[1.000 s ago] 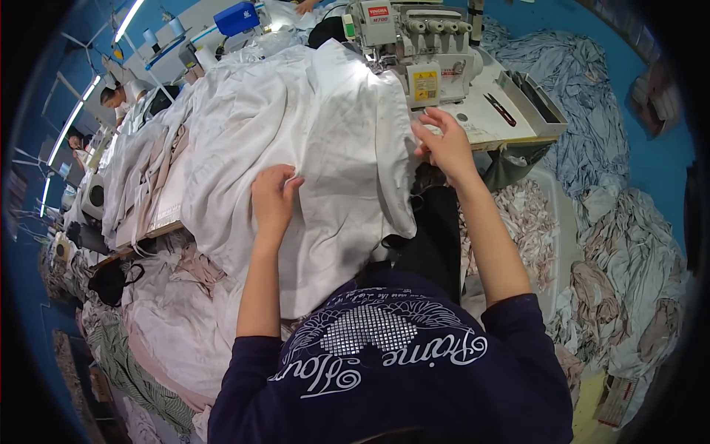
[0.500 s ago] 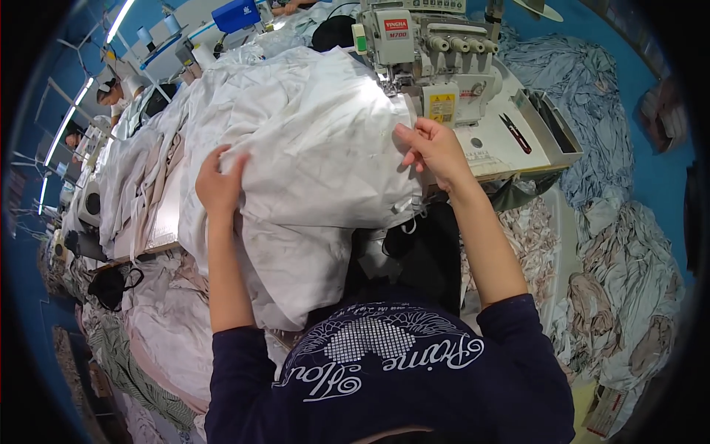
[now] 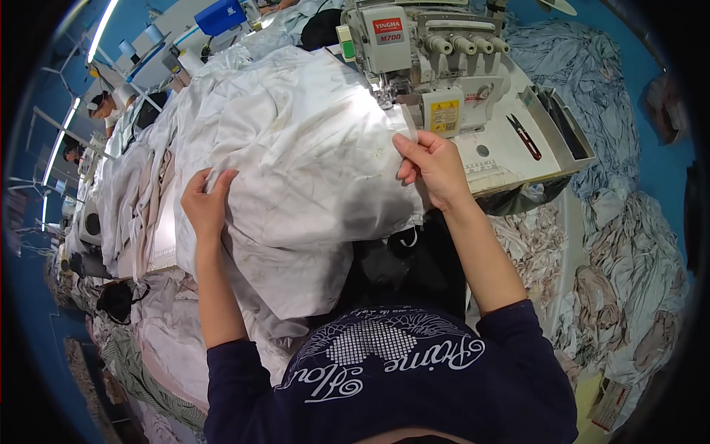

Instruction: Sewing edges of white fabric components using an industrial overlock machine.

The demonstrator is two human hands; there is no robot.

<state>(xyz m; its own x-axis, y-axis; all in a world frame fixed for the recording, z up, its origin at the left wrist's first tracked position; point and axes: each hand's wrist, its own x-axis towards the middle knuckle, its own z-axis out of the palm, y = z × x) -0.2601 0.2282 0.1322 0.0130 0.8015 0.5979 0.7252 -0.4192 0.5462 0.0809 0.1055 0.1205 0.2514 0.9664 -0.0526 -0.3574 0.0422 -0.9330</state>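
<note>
A large piece of white fabric (image 3: 296, 148) lies spread over the sewing table, its lit right edge running to the needle area of a white overlock sewing machine (image 3: 386, 44). With thumb and fingers closed, my right hand (image 3: 436, 166) pinches that edge just below the presser foot (image 3: 384, 100). My left hand (image 3: 205, 203) holds a fold of the fabric at its left part, thumb and forefinger on either side; the other fingertips are partly hidden. The lower part of the fabric hangs over the table's front edge toward my lap.
Red-handled thread snips (image 3: 525, 137) and an open tray (image 3: 566, 133) lie on the table right of the machine. Heaped garments (image 3: 629, 281) fill the right side. More cloth (image 3: 159, 325) is piled at lower left. Another person (image 3: 103, 103) sits far left.
My left hand has moved slightly left and closed on the fabric. My right hand has shifted a little down and now pinches the edge. The view has turned slightly.
</note>
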